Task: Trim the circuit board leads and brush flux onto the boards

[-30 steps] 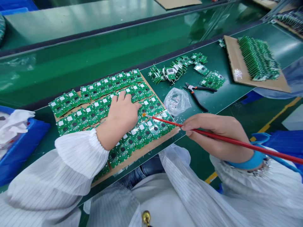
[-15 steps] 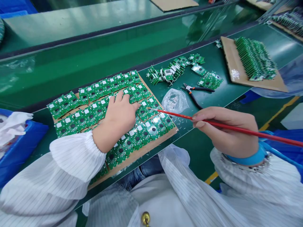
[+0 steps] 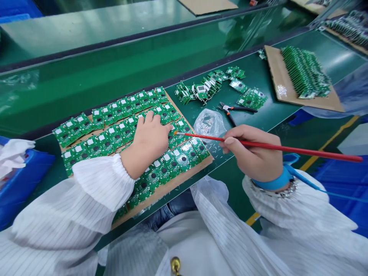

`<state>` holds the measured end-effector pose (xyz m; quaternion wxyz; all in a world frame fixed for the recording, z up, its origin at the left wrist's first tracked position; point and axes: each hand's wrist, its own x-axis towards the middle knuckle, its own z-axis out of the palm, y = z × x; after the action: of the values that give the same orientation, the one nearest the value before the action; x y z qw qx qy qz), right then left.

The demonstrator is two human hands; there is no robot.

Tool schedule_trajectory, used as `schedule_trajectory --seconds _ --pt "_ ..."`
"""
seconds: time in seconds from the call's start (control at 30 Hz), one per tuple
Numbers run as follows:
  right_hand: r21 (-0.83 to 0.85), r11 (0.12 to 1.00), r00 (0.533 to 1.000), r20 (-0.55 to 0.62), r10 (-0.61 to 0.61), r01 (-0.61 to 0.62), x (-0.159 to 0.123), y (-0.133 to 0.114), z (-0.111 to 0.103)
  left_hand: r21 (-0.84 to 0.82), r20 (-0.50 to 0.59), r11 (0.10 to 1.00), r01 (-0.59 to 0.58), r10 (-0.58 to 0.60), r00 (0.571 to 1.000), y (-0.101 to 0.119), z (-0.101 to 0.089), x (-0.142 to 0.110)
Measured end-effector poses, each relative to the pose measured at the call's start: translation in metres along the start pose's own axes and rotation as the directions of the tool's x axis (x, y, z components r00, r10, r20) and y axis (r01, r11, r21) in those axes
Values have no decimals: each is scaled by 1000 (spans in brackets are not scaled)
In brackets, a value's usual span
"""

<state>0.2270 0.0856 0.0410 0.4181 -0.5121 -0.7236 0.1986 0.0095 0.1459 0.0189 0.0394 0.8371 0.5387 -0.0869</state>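
Note:
Green circuit boards (image 3: 163,168) lie in rows on a cardboard sheet (image 3: 201,166) before me. My left hand (image 3: 151,138) rests palm down over the middle rows, fingers spread and touching the boards. In my right hand (image 3: 255,155) is a thin red paintbrush (image 3: 304,150), pinched between thumb and fingers. Its orange-tinted tip is at a board just right of my left thumb; whether it touches is hard to tell. A blue wrist strap (image 3: 268,184) circles my right wrist.
Right of the boards are a clear plastic bag (image 3: 208,123) of small bits, wire cutters (image 3: 243,109) and a cluster of loose boards (image 3: 207,87). Another cardboard sheet (image 3: 277,80) holds upright boards at right. A blue bin (image 3: 25,184) stands left.
My right hand has moved left, and the brush tip has shifted slightly left, closer to my left thumb. My left hand stays spread on the boards. The view has shifted slightly.

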Motion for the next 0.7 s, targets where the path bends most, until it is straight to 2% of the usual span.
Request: schedule_trajectory --seconds 0.3,0.47,0.7 --pt "-49 999 996 93 7 -3 -2 -5 -9 32 12 999 2 -3 1000 1 -3 -1" --pt "-85 996 999 29 42 -40 -6 -3 -15 44 -4 999 -1 1 1000 0 -1 -1" --pt "-36 997 993 -97 66 -70 -8 3 -18 38 -7 999 -10 10 1000 0 -2 0"
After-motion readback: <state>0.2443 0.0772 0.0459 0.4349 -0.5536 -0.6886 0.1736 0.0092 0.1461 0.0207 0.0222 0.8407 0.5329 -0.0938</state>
